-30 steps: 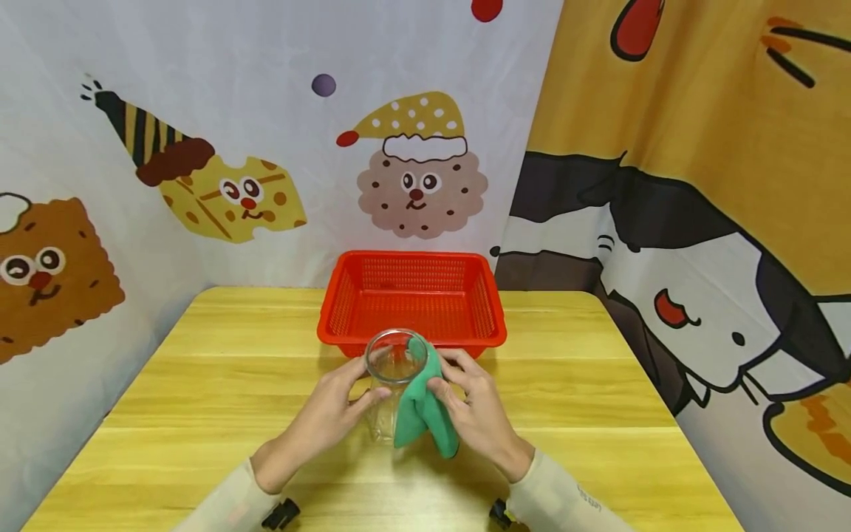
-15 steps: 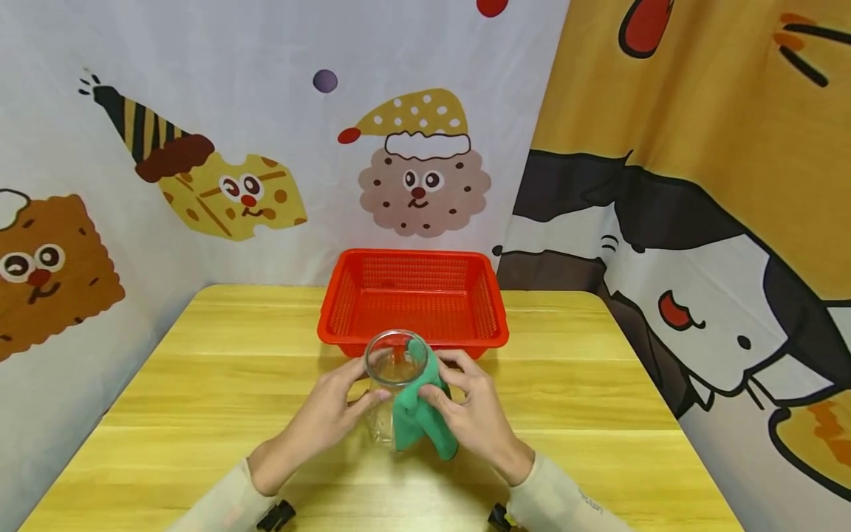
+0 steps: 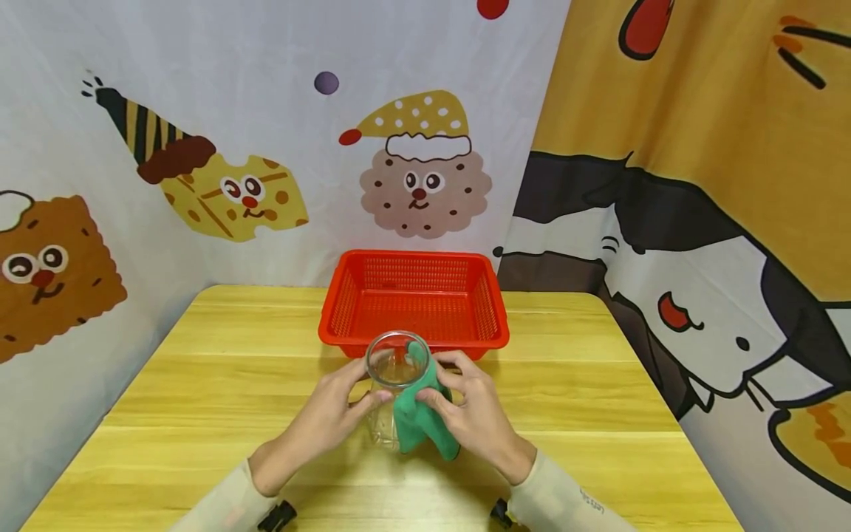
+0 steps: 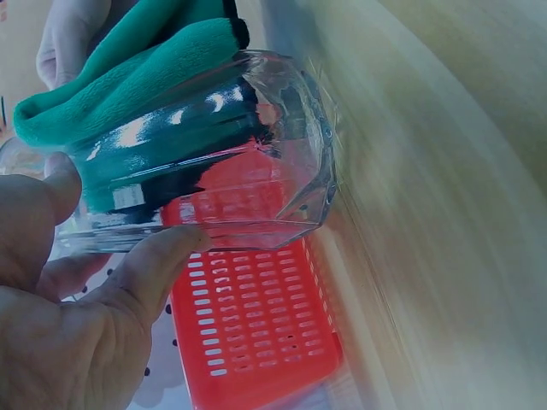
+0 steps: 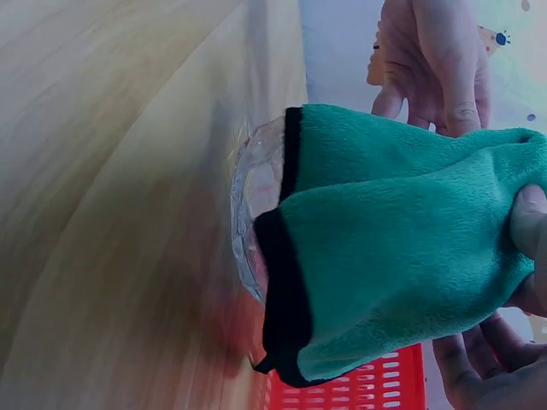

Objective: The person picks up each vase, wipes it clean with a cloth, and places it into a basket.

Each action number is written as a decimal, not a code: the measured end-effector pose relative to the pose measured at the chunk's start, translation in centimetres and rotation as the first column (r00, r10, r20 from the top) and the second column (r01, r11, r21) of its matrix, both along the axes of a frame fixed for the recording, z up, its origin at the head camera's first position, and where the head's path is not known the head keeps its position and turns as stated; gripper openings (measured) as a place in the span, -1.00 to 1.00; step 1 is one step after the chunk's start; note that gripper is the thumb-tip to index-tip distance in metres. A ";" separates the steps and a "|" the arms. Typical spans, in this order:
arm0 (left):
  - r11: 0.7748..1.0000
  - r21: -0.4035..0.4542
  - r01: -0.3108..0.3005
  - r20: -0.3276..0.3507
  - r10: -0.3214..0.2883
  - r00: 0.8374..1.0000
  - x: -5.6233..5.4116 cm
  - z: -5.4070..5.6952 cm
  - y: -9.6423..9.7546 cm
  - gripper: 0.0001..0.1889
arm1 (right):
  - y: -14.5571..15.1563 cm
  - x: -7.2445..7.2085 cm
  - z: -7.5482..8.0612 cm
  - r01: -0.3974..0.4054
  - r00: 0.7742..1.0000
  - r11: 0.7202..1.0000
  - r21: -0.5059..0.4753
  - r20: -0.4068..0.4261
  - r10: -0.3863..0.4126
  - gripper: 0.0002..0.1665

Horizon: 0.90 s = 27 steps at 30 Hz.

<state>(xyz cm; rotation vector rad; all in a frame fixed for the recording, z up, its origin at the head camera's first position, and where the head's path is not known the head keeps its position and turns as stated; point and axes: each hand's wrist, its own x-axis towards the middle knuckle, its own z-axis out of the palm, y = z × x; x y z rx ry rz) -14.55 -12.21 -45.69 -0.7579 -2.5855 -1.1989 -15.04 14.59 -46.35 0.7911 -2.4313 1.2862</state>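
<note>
A clear glass jar (image 3: 383,427) stands upright in front of the red basket, its round mouth facing up. My left hand (image 3: 336,403) grips the jar's left side, thumb in front and fingers behind. In the left wrist view that thumb and the fingers lie against the glass jar (image 4: 295,162). A green cloth (image 3: 419,421) with a black edge drapes over the jar's right side and a little inside its rim. My right hand (image 3: 480,406) pinches the cloth, thumb on the near face. In the right wrist view the green cloth (image 5: 402,248) hides most of the jar.
A red perforated plastic basket (image 3: 415,341) sits just behind the jar on the wood-patterned table (image 3: 219,414). Beyond it hangs a curtain (image 3: 266,44) printed with cartoon figures, and a yellow one (image 3: 718,96) covers the right side.
My right thumb has slid slightly left over the cloth, and the cloth's folds have shifted. The left hand and jar stay almost in place.
</note>
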 end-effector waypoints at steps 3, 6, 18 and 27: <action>1.000 0.002 0.003 0.004 -0.003 1.000 0.1 0.0 0.0 -0.43 | 0.1 0.0 0.1 0.006 1.000 1.000 0.031 0.005 -0.006 -0.36; 1.000 0.003 0.005 0.005 -0.005 1.000 0.1 0.0 0.0 -0.44 | 0.2 0.0 0.2 0.002 1.000 0.998 0.060 -0.004 -0.001 -0.35; 1.000 0.005 0.009 -0.004 -0.009 1.000 0.2 -0.3 -0.1 -0.46 | 0.5 0.1 0.2 -0.014 0.999 0.992 0.124 -0.031 0.018 -0.29; 1.000 0.003 0.010 -0.005 -0.010 1.000 0.2 0.0 0.0 -0.43 | 0.7 0.1 0.1 -0.020 0.999 0.990 0.138 -0.045 0.027 -0.26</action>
